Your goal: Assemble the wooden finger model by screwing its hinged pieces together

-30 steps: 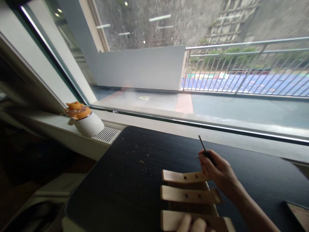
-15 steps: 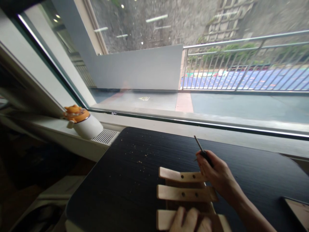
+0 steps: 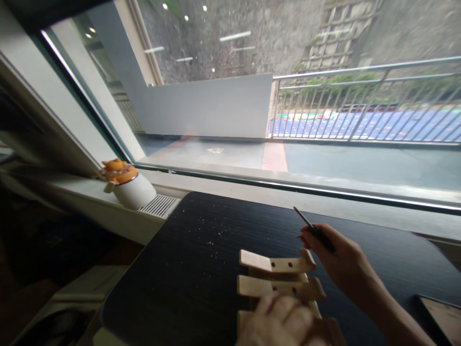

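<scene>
A wooden piece with several curved slats (image 3: 255, 260) lies on the dark table near its front edge. Two dark holes show in each of the two farther slats. My left hand (image 3: 277, 319), slightly blurred, rests with bent fingers over the nearest slat and reaches the middle one. Its fingertips are partly hidden. Just beyond the slats' right ends, my right hand (image 3: 336, 252) is closed round the dark handle of a screwdriver (image 3: 304, 217). The shaft points up and away to the left. A small pointed bit sticks out by the fingertips, too small to name.
Light crumbs (image 3: 212, 242) are scattered over the dark tabletop (image 3: 173, 269). A phone (image 3: 441, 315) lies at the right edge. On the sill at left stands a white pot with an orange top (image 3: 131, 187). A large window (image 3: 216, 110) rises behind the table.
My right hand with the screwdriver has moved right, off the end of the farthest slat. My left hand has shifted forward, up to the middle slat.
</scene>
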`<move>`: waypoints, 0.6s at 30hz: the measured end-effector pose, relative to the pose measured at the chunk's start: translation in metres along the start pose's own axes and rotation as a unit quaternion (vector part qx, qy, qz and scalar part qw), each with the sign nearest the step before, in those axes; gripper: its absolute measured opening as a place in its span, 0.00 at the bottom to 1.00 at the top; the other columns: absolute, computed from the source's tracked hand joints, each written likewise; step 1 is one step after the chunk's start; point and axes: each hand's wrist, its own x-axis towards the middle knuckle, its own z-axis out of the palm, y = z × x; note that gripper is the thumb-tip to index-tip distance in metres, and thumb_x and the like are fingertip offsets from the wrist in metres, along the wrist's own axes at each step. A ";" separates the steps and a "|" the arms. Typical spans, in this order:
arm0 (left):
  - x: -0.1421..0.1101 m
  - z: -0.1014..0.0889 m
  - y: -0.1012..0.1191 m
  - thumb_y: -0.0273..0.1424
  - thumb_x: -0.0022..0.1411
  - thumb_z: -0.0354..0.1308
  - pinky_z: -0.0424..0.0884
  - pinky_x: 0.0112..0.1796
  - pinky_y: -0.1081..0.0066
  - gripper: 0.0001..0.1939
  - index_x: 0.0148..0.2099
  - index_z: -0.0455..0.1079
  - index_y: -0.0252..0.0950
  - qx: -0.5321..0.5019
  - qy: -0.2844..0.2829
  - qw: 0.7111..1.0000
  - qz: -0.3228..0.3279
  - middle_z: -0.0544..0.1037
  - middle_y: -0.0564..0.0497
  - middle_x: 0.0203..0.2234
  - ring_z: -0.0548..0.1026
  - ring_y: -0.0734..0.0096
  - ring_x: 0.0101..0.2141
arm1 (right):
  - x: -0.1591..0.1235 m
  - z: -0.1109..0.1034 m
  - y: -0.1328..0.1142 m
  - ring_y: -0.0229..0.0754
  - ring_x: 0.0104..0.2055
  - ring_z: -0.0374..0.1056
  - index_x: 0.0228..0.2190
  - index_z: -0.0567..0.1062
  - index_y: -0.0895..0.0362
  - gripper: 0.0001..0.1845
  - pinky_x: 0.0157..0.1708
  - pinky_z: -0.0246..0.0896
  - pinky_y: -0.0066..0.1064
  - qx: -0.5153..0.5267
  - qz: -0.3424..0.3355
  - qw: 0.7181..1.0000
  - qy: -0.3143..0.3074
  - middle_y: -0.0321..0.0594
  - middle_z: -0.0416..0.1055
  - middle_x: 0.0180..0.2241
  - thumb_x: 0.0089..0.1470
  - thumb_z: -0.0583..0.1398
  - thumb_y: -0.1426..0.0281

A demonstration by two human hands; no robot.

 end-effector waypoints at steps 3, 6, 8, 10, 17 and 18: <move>0.037 -0.065 -0.012 0.29 0.59 0.58 0.68 0.47 0.68 0.12 0.47 0.72 0.40 -0.072 0.020 0.994 -0.077 0.75 0.48 0.43 0.72 0.65 0.44 | -0.003 -0.016 -0.020 0.38 0.24 0.64 0.28 0.75 0.55 0.11 0.24 0.60 0.26 -0.087 -0.084 0.993 0.005 0.34 0.70 0.22 0.51 0.59 0.60; 0.066 -0.076 -0.030 0.29 0.55 0.62 0.70 0.35 0.73 0.07 0.38 0.74 0.34 -0.230 0.007 0.961 -0.151 0.76 0.49 0.33 0.73 0.71 0.32 | -0.007 -0.020 -0.036 0.37 0.24 0.62 0.25 0.74 0.55 0.12 0.24 0.58 0.25 -0.110 -0.119 0.987 -0.024 0.33 0.68 0.21 0.52 0.58 0.61; 0.077 -0.060 -0.040 0.31 0.56 0.60 0.67 0.28 0.75 0.07 0.36 0.73 0.32 -0.330 -0.022 0.925 -0.187 0.75 0.51 0.27 0.71 0.74 0.26 | -0.010 -0.016 -0.040 0.37 0.23 0.62 0.23 0.73 0.56 0.13 0.23 0.57 0.25 -0.109 -0.116 0.987 -0.033 0.33 0.67 0.20 0.53 0.58 0.61; 0.083 -0.043 -0.047 0.31 0.55 0.61 0.66 0.28 0.76 0.08 0.34 0.73 0.31 -0.373 -0.022 0.907 -0.196 0.75 0.51 0.25 0.70 0.75 0.26 | -0.014 -0.011 -0.038 0.37 0.23 0.62 0.23 0.73 0.56 0.15 0.22 0.56 0.26 -0.110 -0.101 0.988 -0.026 0.34 0.67 0.19 0.53 0.57 0.60; 0.082 -0.038 -0.054 0.27 0.52 0.60 0.60 0.23 0.79 0.15 0.44 0.74 0.34 -0.406 -0.079 0.890 -0.193 0.69 0.57 0.21 0.64 0.80 0.21 | -0.020 -0.016 -0.031 0.43 0.32 0.71 0.39 0.77 0.56 0.18 0.31 0.64 0.30 -0.089 -0.044 0.995 -0.031 0.40 0.77 0.31 0.51 0.58 0.59; 0.082 -0.039 -0.055 0.26 0.52 0.59 0.59 0.22 0.79 0.17 0.46 0.74 0.34 -0.404 -0.098 0.886 -0.203 0.69 0.58 0.20 0.63 0.80 0.20 | -0.021 -0.021 -0.030 0.44 0.33 0.71 0.39 0.77 0.56 0.19 0.32 0.65 0.30 -0.087 -0.035 0.995 -0.026 0.41 0.77 0.32 0.50 0.58 0.58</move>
